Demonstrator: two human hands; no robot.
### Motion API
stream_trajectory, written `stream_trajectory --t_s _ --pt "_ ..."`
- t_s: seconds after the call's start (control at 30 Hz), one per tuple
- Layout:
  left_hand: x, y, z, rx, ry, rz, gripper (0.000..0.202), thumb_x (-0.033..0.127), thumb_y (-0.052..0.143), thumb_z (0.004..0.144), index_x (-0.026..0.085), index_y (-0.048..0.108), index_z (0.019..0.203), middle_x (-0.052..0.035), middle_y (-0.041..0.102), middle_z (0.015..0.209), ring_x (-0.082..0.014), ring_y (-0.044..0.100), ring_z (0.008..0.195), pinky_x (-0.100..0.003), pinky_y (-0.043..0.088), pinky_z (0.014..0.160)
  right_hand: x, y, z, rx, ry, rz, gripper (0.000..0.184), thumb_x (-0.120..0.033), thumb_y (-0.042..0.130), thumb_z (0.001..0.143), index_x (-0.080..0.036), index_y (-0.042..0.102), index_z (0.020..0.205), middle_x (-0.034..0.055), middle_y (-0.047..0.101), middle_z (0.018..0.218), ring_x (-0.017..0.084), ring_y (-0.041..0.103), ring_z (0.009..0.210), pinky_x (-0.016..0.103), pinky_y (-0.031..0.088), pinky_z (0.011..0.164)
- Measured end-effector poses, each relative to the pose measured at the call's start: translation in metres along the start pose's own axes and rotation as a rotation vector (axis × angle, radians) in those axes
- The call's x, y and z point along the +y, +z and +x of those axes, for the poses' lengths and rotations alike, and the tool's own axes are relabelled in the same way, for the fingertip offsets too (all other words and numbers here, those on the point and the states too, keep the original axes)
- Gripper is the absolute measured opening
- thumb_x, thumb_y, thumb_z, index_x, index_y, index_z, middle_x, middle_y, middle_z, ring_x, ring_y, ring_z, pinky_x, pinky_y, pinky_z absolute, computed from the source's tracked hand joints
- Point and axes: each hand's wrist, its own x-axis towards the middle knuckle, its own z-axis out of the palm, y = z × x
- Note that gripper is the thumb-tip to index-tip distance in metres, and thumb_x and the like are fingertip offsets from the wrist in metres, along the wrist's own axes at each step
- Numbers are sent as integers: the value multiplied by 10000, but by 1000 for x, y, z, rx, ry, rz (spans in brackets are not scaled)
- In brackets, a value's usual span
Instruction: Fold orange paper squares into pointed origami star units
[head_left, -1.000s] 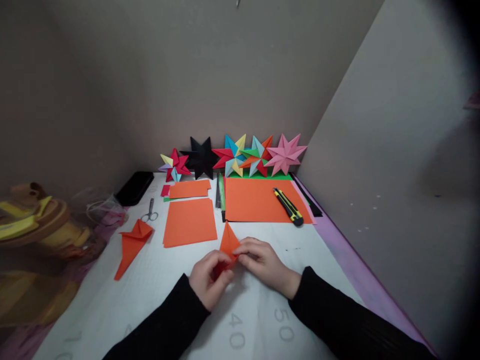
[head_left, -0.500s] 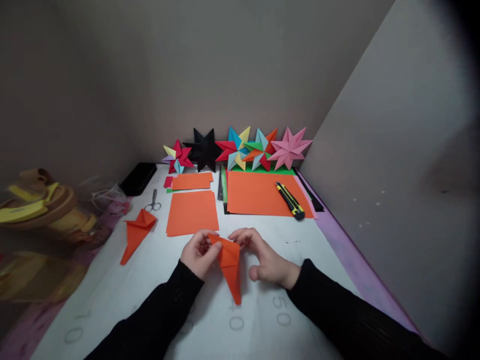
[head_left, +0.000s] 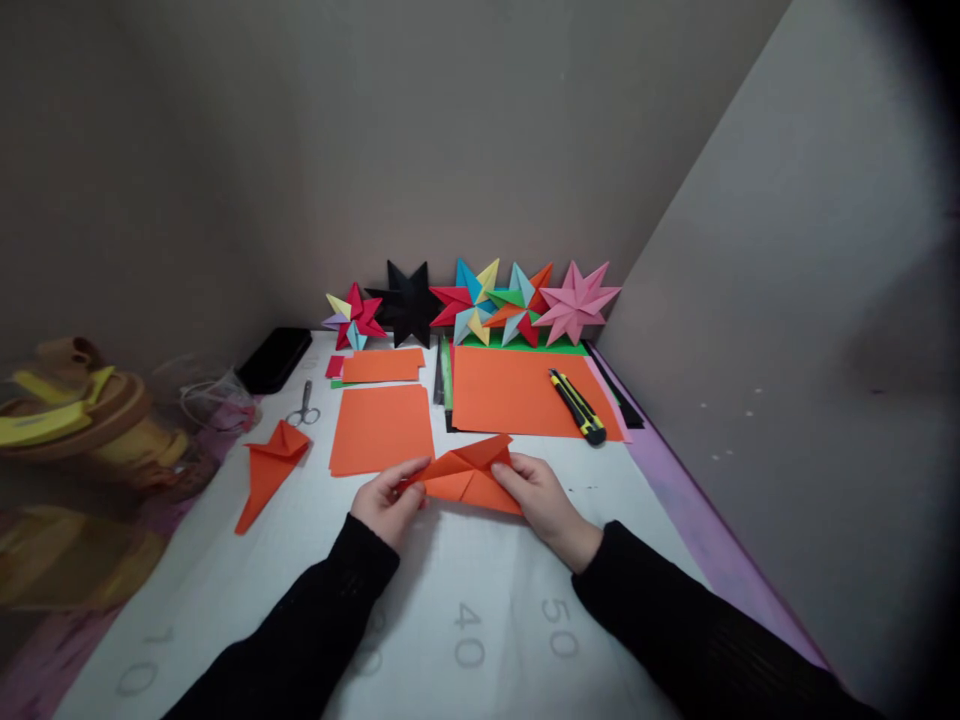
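A folded piece of orange paper (head_left: pixel 469 480) is stretched sideways between my two hands, just above the white table cover. My left hand (head_left: pixel 390 500) pinches its narrow left end between thumb and fingers. On the wider right end, my right hand (head_left: pixel 544 500) is closed, thumb on top and fingers behind, partly hidden by the paper. Creases and a raised flap show on its upper side. Left of my hands lies a second folded orange paper piece (head_left: pixel 271 470), pointed at the bottom. Square orange sheets (head_left: pixel 382 430) lie just beyond my left hand.
Small scissors (head_left: pixel 304 405) lie near a black phone-like object (head_left: pixel 275 360). A yellow-black utility knife (head_left: pixel 576 407) rests on large orange sheets (head_left: pixel 499 390). Several folded paper stars, one pink (head_left: pixel 579 302), lean on the back wall. A brown and yellow container (head_left: pixel 82 420) stands at left.
The orange piece has turned from hanging point-down to lying sideways, its folds spread wider. My right hand, loosely open before, has closed on its right end. My left hand has shifted to the left end.
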Motion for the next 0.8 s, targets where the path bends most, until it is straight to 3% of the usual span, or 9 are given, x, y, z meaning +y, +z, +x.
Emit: stream_trajectory --t_s 0.13,0.23,0.37,0.5,0.67,0.8 --pt "-4 -4 3 -40 73 81 370 294 576 701 135 687 1017 -65 715 826 -160 638 635 -296 539 656 2 0 1 13 20 125 168 -273 617 746 -163 650 869 40 677 867 205 616 804 317 476 718" --pt "-8 -6 5 -66 159 111 334 291 580 712 153 703 990 -81 709 953 -197 657 797 -332 530 776 4 0 2 28 15 198 246 -239 657 711 -176 628 947 48 677 943 203 624 858 321 484 754" --pt "-12 -5 5 -94 259 159 297 275 584 727 174 713 974 -85 696 994 -220 636 926 -361 491 868 1 2 1 22 38 62 190 -280 685 708 -147 639 836 49 685 839 200 632 780 320 496 708" --pt "-13 -2 2 -82 278 174 302 292 614 720 188 709 986 -85 681 1001 -213 635 910 -308 524 747 -6 4 0 16 37 -11 241 -351 684 719 -136 660 825 63 696 843 225 638 808 342 504 728" --pt "-8 -1 -1 -44 346 289 281 317 612 725 207 717 961 -68 696 934 -203 634 851 -302 500 731 -2 2 0 -35 79 69 354 -449 614 774 -124 648 910 79 695 857 236 644 810 337 508 703" --pt "-1 -2 -1 -8 224 339 263 389 567 752 198 718 850 -24 690 713 -165 599 598 -274 463 597 7 -2 1 -44 55 56 358 -470 615 776 -124 646 862 73 689 816 208 636 721 308 498 631"
